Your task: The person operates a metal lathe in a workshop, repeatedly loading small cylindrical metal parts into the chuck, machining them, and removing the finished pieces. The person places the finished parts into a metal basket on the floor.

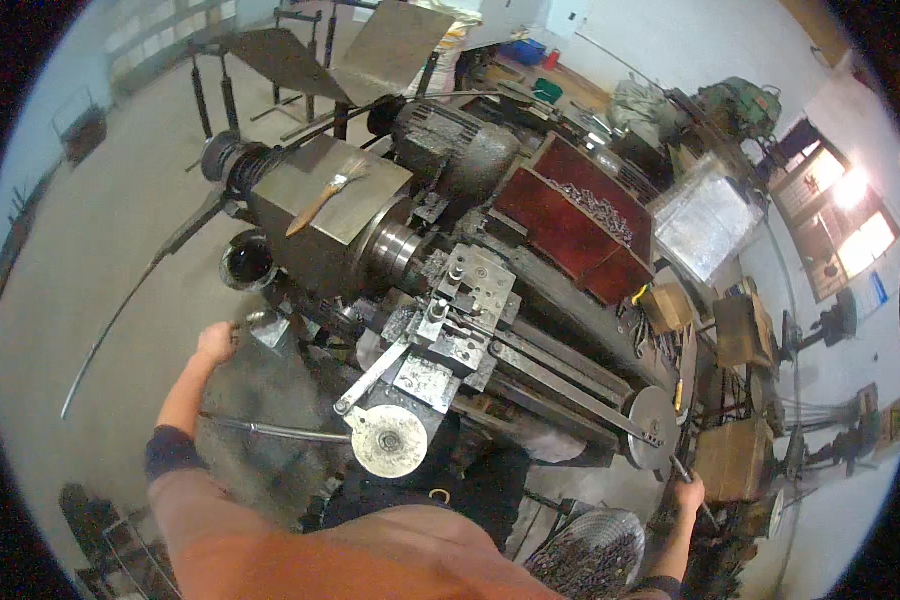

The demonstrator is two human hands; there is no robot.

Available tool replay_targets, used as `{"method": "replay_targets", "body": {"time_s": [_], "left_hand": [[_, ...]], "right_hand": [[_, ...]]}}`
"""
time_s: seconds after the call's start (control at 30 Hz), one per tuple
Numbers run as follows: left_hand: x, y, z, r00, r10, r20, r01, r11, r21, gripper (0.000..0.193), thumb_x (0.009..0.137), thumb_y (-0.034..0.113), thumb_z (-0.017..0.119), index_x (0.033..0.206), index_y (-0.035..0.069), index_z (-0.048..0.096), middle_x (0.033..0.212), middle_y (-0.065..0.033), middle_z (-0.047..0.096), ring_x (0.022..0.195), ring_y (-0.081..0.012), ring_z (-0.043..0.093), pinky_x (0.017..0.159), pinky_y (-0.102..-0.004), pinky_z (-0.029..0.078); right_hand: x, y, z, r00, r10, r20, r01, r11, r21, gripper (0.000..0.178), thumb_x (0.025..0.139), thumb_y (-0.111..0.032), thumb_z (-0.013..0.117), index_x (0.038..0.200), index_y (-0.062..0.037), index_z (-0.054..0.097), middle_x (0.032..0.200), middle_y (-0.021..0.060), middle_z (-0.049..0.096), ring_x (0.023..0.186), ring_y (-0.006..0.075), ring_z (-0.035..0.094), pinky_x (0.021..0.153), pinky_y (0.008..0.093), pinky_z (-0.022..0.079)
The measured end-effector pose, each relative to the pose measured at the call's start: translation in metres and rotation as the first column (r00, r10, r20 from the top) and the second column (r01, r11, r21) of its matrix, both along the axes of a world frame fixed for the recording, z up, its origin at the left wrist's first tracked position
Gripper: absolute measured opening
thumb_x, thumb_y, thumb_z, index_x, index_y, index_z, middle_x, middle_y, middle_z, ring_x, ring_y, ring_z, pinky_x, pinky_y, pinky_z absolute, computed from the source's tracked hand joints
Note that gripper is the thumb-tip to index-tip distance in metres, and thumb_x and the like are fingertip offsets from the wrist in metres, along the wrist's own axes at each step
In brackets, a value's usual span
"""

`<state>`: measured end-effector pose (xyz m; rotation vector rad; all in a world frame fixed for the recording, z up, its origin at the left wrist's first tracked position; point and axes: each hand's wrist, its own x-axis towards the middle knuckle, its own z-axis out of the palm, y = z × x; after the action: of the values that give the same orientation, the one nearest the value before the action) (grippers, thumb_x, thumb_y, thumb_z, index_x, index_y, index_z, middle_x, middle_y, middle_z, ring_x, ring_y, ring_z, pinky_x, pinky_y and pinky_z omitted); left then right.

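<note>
In front of me is a small metal lathe with a grey headstock (320, 190), a bright spindle collar (398, 248) and a tool slide (480, 280) dusted with chips. My left hand (218, 342) is closed at the left, below the headstock, beside a small shiny metal piece (260, 318). What its fingers hold is not clear. At the far right end, my right hand (688, 493) wraps round a metal lever (681, 468) by a round disc (652, 425). A long flat bar (580, 395) links the slide to this disc. A pale round plate (389, 442) with a rod sits nearest my body.
A wood-handled brush (317, 205) lies on the headstock. Behind the bed are a motor (450, 145) and a red-brown box (560, 215) with many small metal pieces. A mesh basket (595, 550) of dark bits stands by my right leg. A long rod (120, 320) sticks out leftward.
</note>
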<state>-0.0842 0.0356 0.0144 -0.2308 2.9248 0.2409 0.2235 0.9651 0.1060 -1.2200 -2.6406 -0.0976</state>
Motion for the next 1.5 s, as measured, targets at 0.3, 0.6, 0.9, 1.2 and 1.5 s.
{"method": "replay_targets", "body": {"time_s": [0.3,0.6,0.9,1.2,1.5], "left_hand": [[0.129,-0.046,0.017,0.852,0.520,0.055,-0.404,0.587,0.701,0.024,0.075,0.011,0.059,0.088,-0.009,0.061,0.059,-0.0094,0.057,0.051,-0.0168,0.058,0.049,-0.0296,0.045],[0.157,-0.028,0.022,0.742,0.669,-0.050,-0.478,0.580,0.659,0.025,0.074,0.012,0.059,0.085,-0.009,0.064,0.055,-0.0092,0.056,0.046,-0.0163,0.054,0.046,-0.0299,0.043],[0.125,-0.017,0.013,0.546,0.832,-0.101,-0.365,0.344,0.865,0.028,0.081,0.011,0.055,0.098,-0.010,0.059,0.064,-0.0113,0.059,0.052,-0.0161,0.058,0.053,-0.0267,0.046],[0.099,-0.017,0.016,0.559,0.814,-0.159,-0.312,0.384,0.869,0.029,0.080,0.008,0.054,0.102,-0.010,0.058,0.067,-0.0106,0.059,0.053,-0.0160,0.058,0.053,-0.0267,0.048],[0.096,-0.020,0.006,0.522,0.838,-0.160,-0.261,0.336,0.905,0.030,0.080,0.008,0.053,0.105,-0.010,0.055,0.069,-0.0122,0.059,0.053,-0.0155,0.057,0.052,-0.0272,0.047]], "right_hand": [[-0.002,0.084,-0.050,0.937,-0.030,0.348,0.062,0.995,-0.082,0.062,0.058,-0.025,0.074,0.111,0.0009,0.055,0.092,0.0210,0.063,0.088,0.0333,0.061,0.077,0.0408,0.049],[0.050,0.032,-0.070,0.953,-0.078,0.291,0.025,0.983,0.182,0.031,0.066,-0.030,0.065,0.087,-0.0083,0.061,0.073,0.0127,0.063,0.066,0.0320,0.061,0.058,0.0413,0.050],[0.051,-0.111,-0.041,0.934,-0.322,0.153,0.340,0.934,-0.112,0.032,0.061,-0.023,0.062,0.085,-0.0029,0.062,0.084,0.0179,0.063,0.078,0.0368,0.059,0.069,0.0437,0.046],[0.083,-0.089,-0.078,0.992,-0.109,-0.062,0.108,0.994,-0.023,0.027,0.056,-0.018,0.055,0.073,0.0028,0.058,0.071,0.0235,0.056,0.070,0.0410,0.055,0.063,0.0455,0.042],[0.063,-0.122,-0.057,0.978,-0.205,-0.035,0.204,0.979,-0.016,0.031,0.058,-0.020,0.057,0.080,0.0015,0.060,0.079,0.0261,0.060,0.075,0.0422,0.057,0.068,0.0482,0.044]]}}
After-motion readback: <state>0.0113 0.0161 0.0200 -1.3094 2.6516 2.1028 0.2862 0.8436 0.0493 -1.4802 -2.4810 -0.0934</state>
